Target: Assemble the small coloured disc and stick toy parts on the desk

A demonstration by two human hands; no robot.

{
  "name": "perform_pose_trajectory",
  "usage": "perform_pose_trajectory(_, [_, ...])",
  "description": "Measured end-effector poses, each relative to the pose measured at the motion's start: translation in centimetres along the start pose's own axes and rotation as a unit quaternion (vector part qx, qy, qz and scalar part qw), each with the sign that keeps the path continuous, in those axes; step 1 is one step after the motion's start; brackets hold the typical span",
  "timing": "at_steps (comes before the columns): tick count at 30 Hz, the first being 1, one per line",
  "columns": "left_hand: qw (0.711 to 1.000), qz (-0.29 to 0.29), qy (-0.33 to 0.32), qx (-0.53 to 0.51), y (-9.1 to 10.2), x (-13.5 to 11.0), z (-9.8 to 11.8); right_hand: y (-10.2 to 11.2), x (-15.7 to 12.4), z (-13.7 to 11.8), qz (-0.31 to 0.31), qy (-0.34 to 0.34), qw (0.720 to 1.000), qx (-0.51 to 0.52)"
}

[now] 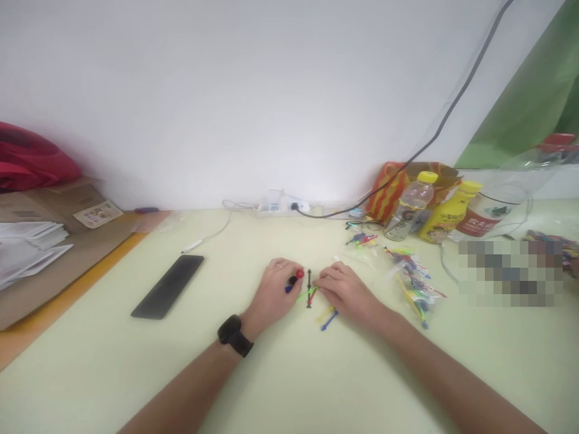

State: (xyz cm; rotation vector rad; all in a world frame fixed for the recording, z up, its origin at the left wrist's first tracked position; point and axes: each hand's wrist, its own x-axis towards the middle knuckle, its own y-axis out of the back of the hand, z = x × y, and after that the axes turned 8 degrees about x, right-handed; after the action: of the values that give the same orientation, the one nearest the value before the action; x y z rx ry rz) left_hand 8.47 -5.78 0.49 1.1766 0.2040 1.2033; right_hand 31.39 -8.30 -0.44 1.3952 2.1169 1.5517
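Note:
My left hand, with a black watch on its wrist, is curled around small round pieces. A red piece, a black piece and a blue piece show between its fingers and thumb. Facing it, my right hand pinches the end of a thin green plastic arrow, whose other end reaches the left thumb. A black double-ended arrow lies between the hands, with a red arrow beside it. Below the right hand are a blue arrow and a yellow arrow.
Bagged coloured arrows lie to the right. Behind them stand a clear bottle, a yellow bottle and a large jug. A black phone-like slab lies left. A power strip is by the wall; cardboard lies far left.

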Motion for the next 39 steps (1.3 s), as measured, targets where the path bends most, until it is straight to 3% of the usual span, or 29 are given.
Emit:
perform_pose_trajectory(13, [0.997, 0.016, 0.017, -0.077, 0.0, 0.1, -0.2, 0.6, -0.2, -0.8, -0.009, -0.030, 0.999, 0.025])
perform_pose_trajectory(20, [0.989, 0.076, 0.038, -0.121, 0.0, 0.2, -0.3, 0.8, -0.3, -0.3, -0.031, -0.017, 0.999, 0.032])
perform_pose_trajectory(26, [0.981, 0.062, 0.066, -0.169, -0.2, -0.1, -0.4, 1.0, -0.4, -1.4, -0.013, -0.021, 0.999, 0.025])
perform_pose_trajectory(32, [0.972, 0.084, 0.074, -0.208, -0.4, -0.1, 0.0, 1.3, -0.4, -1.9, -0.017, -0.050, 0.999, -0.011])
perform_pose_trajectory(39, [0.954, 0.086, 0.127, -0.257, -0.5, -0.1, 0.1, 1.7, -0.5, -2.4, -0.020, -0.086, 0.993, 0.076])
